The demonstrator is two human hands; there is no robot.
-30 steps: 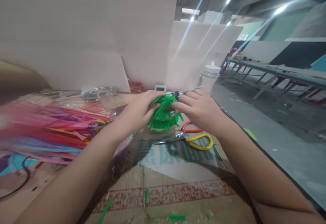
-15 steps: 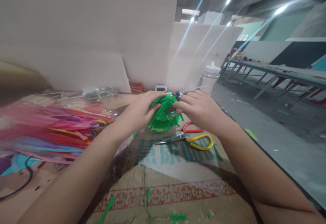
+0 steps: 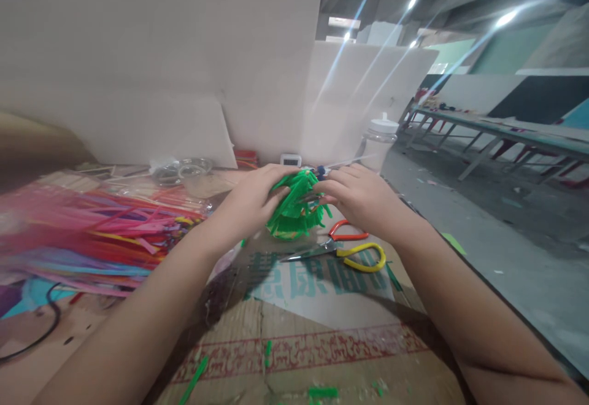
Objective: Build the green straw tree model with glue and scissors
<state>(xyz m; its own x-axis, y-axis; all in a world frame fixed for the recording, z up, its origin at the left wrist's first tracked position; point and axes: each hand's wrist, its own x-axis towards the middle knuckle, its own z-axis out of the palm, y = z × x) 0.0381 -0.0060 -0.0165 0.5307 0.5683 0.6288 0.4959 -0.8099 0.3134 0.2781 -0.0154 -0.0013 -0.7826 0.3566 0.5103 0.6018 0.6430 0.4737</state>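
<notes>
From where I stand, I see a green fuzzy thing (image 3: 294, 212) made of strips, wide at the bottom, sitting over the near-side cardboard (image 3: 239, 331). The left hand (image 3: 253, 191) is on its left, pinching it between thumb and fingers. The right hand (image 3: 363, 193) is on its right, with bent fingers close to its side; I can't tell if they pinch anything, because something thin and dark by the tips is too small to make out. Just in front of the green fuzzy thing, a bit to the right, lie scissors (image 3: 329, 245) with one red loop and one yellow loop. Farther in front of it are small green bits (image 3: 323, 392). Well to its left is a big pile of bright fuzzy sticks (image 3: 124, 233). Behind it stands a little white clock (image 3: 291, 159), and behind it to the right, a clear bottle (image 3: 380, 144) with a white lid.
</notes>
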